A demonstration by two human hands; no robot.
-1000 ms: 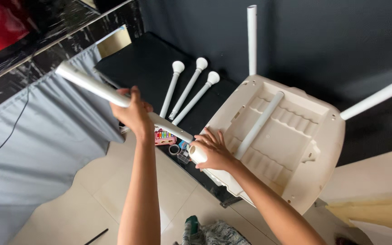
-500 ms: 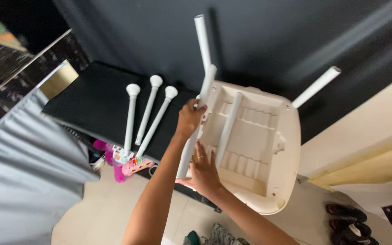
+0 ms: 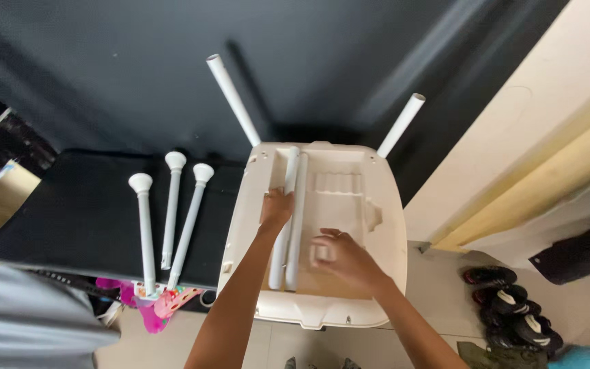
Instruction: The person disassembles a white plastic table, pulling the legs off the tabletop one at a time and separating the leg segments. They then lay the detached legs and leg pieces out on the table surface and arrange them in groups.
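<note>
An upturned cream plastic seat base lies with its ribbed underside facing up, its near edge over the tiled floor and its left side overlapping a black tabletop. Two white tubes lie side by side, touching along their length, in the left channel of the base, running from its far rim down toward the near edge. The left hand rests on top of the left tube about halfway along, fingers curled loosely over it; its grip is narrow, pressing on the tube rather than wrapped fully round it. The right hand lies flat on the base just to the right of the tubes, fingers spread and bent, and whether it pinches anything underneath cannot be told from this view.

Two more white legs stand fitted in the far corners of the base: one leans up and to the left, the other up and to the right. On the tabletop, well apart from the hands, three white legs with round capped ends lie roughly parallel, caps pointing away. Pink items sit at the tabletop's near edge. Dark shoes lie on the floor at right
</note>
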